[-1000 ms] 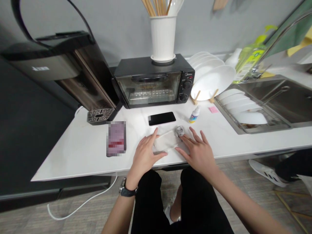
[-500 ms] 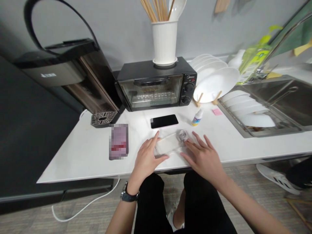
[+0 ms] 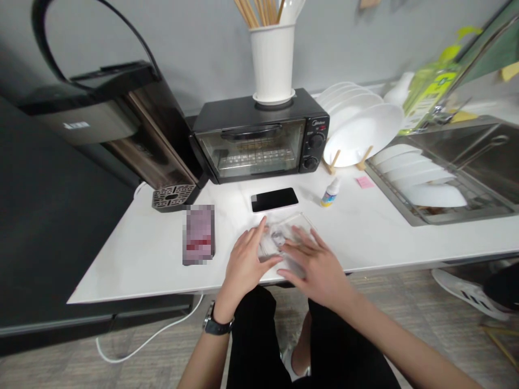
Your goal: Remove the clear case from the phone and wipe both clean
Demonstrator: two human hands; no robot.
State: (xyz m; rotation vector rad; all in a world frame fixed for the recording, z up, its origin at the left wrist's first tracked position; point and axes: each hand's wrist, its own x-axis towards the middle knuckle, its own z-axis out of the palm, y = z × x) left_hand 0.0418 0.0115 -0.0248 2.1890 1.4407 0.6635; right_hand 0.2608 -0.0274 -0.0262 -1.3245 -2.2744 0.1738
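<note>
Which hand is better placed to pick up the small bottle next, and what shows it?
Probably the right hand: it is nearer the small bottle, though it is at the crumpled wad. The left hand lies farther away, at the left end of the clear item.

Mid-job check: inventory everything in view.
Oven: 1, black, back
Cup: 1, white, on oven
Sticks: several, tan, in cup
Dispenser: 1, black-brown, left
Sink: 1, grey, right
Dishes: several, white, at sink
Plates: several, white, right of oven
Pump bottle: 1, green, behind sink
Note: 1, pink, near sink
Phone: 1, black, before oven
Spray bottle: 1, white, right of phone
Flat piece: 1, clear, front
Wad: 1, greyish, at flat piece
Pixelated item: 1, purple, front-left
Co-worker's shoe: 1, white, right floor
Watch: 1, black, left wrist
Legs: 2, black-trousered, below
Left hand: 1, bare, at flat piece
Right hand: 1, bare, at wad
</note>
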